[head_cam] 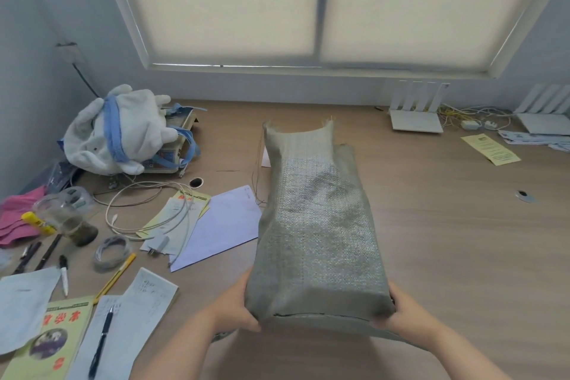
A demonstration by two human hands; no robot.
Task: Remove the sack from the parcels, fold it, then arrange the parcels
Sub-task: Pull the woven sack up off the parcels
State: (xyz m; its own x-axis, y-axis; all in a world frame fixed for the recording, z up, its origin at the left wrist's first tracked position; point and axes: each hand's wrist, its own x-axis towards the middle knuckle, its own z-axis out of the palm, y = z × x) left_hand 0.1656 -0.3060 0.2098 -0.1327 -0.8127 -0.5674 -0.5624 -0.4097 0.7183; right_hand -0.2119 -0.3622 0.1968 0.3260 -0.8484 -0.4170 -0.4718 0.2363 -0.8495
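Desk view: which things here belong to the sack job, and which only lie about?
Job: sack; left hand and right hand, gripping its near end.
Lying about: plush toy, left router, yellow leaflet, lilac sheet.

sack (317, 225) hides its contents, booklet (52, 339) cut by bottom edge

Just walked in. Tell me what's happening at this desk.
A person grips a grey woven sack at its near end, the left hand on one corner and the right hand on the other. The sack stretches lengthwise over the wooden desk, bulging, with its frayed open end pointing away. No parcels show, so they are probably inside and nothing is out yet. A plush toy, papers and pens clutter the desk's left side.
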